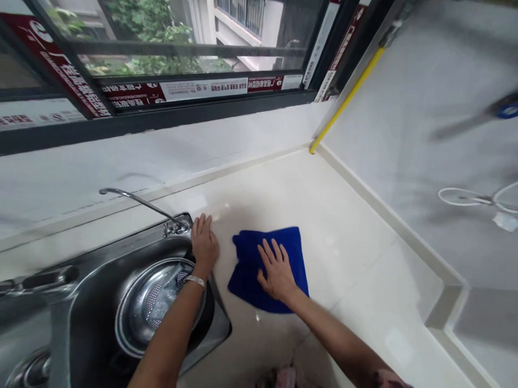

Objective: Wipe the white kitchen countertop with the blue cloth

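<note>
A blue cloth (249, 273) lies spread flat on the pale countertop (358, 253). On top of it rests my right hand (276, 272), palm down with the fingers spread. My left hand (204, 244) leans on the sink's right edge and the counter beside it, fingers stretched out and nothing in them. A band circles the left wrist. Below my left forearm, a round metal colander (138, 311) sits in the right basin of the steel sink (90, 290), partly hidden by the arm. Something clear and crumpled lies inside the colander.
A thin curved faucet (135, 198) rises behind the sink, and a second tap (49, 279) reaches in from the left. At the back corner stands a yellow pipe (349, 100). White cable (471, 197) hangs on the right wall. A dark-framed window (188, 111) spans the back.
</note>
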`<state>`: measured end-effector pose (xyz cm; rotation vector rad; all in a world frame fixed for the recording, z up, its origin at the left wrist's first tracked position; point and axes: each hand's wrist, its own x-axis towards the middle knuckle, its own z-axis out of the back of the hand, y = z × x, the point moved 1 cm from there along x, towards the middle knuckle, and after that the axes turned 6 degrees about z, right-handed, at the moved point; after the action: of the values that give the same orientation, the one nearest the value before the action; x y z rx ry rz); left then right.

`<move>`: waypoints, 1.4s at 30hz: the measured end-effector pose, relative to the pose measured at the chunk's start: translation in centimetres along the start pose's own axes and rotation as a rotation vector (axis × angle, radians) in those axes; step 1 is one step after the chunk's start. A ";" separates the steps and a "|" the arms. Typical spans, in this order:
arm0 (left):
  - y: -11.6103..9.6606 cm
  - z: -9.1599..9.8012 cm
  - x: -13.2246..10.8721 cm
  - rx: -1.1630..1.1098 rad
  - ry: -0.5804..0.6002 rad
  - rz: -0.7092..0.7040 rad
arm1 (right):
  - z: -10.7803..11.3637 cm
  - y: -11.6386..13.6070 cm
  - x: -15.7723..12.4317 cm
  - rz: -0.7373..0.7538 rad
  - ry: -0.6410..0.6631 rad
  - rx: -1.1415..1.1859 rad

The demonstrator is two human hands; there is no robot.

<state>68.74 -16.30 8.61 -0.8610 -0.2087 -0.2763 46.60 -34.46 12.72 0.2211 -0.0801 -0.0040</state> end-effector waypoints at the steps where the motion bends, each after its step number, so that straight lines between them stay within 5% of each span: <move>1: 0.0 0.1 0.0 0.012 0.010 0.001 | 0.4 -0.4 2.2 0.027 0.011 0.025; 11: 0.5 1.1 -0.6 0.026 0.026 -0.029 | 1.1 -8.9 20.8 0.039 -0.059 0.116; 15: 0.8 1.4 -0.8 0.036 0.041 -0.036 | 1.5 -14.6 24.6 0.029 -0.021 0.131; 19: 0.6 1.6 -0.8 0.048 0.044 -0.035 | 2.4 -21.3 25.2 -0.094 0.014 0.111; 24: 0.6 1.6 -0.7 0.053 0.043 -0.026 | 4.0 -28.0 20.0 -0.375 -0.025 0.000; 30: 0.7 0.8 -0.2 0.048 0.027 -0.020 | 6.2 -31.0 6.5 -0.664 -0.105 -0.111; 35: 0.1 0.2 0.3 0.015 0.011 0.006 | 5.9 -28.1 -5.9 -0.843 -0.188 -0.200; 42: -1.2 0.3 1.0 0.030 0.054 0.054 | 2.5 -17.7 -16.7 -0.918 -0.284 -0.221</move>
<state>69.29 -16.98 9.89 -0.8272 -0.1393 -0.2453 29.81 -52.04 9.97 0.0186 -0.2538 -0.9559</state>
